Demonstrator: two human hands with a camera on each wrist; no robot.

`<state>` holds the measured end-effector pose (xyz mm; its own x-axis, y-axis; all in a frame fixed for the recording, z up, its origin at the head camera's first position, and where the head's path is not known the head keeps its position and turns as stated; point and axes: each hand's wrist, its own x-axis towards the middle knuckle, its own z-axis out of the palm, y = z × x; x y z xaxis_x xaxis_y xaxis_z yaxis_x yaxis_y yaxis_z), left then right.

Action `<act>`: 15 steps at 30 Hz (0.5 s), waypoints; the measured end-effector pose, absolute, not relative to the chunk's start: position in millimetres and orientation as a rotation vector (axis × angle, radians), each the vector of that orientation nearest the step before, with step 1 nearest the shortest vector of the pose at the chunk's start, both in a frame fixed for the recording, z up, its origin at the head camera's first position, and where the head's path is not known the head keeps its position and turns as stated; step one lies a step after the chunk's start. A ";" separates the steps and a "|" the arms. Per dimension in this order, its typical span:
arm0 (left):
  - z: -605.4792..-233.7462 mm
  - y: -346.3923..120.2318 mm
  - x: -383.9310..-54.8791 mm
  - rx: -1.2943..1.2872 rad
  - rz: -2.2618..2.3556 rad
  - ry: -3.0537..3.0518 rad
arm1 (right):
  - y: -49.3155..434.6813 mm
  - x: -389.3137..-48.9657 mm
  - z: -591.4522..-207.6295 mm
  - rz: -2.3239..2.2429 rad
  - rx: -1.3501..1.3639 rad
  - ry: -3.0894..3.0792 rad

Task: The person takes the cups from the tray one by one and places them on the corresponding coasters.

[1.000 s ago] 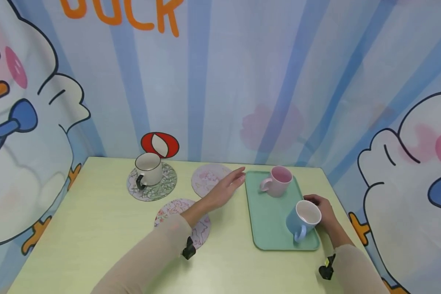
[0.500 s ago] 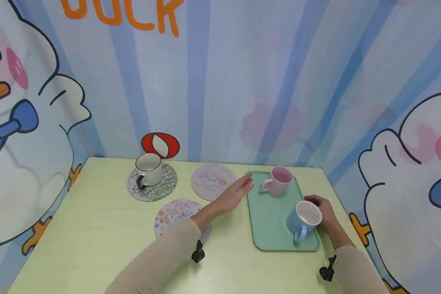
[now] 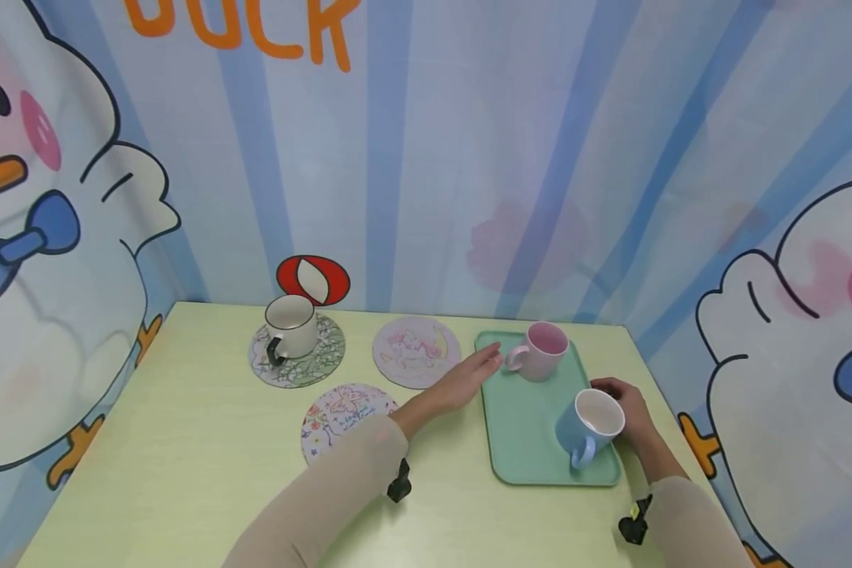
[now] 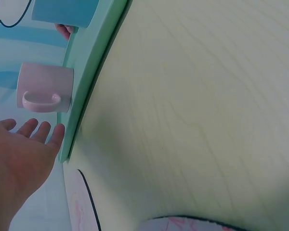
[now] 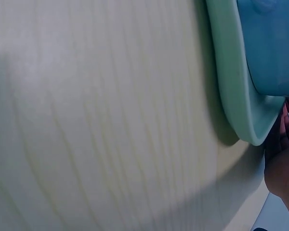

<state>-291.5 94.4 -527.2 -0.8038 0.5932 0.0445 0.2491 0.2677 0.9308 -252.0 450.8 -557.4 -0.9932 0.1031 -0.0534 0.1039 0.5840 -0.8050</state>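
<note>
A green tray (image 3: 525, 442) lies on the right half of the table, with a pink mug (image 3: 542, 353) at its back and a blue mug (image 3: 584, 430) at its front right. My left hand (image 3: 457, 385) reaches over the tray's left rim, fingers straight, close to the pink mug's handle. In the left wrist view the fingers (image 4: 40, 131) are apart from that mug, holding nothing. My right hand (image 3: 630, 410) is at the tray's right rim beside the blue mug, its fingers bent round the edge; the mug and rim partly hide them.
A white mug (image 3: 293, 327) with a black handle stands on a patterned round coaster (image 3: 324, 356) at the back left. Two more round coasters, a pink one (image 3: 416, 353) and a floral one (image 3: 341, 414), lie left of the tray. A printed curtain (image 3: 426, 158) hangs behind the table.
My left hand has moved right, from beside the tray's left edge to over its rim, nearer the pink mug. The right hand, tray and mugs have stayed in place.
</note>
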 end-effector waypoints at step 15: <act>-534.0 118.8 -295.0 0.708 1.527 2.217 | 452.5 -250.1 -559.4 -1.464 0.172 2.771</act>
<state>-295.0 118.8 -534.0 -0.8114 0.5844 -0.0082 0.2006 0.2917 0.9352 -250.1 452.5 -559.4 -0.9940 0.0953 -0.0538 0.0981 0.5589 -0.8234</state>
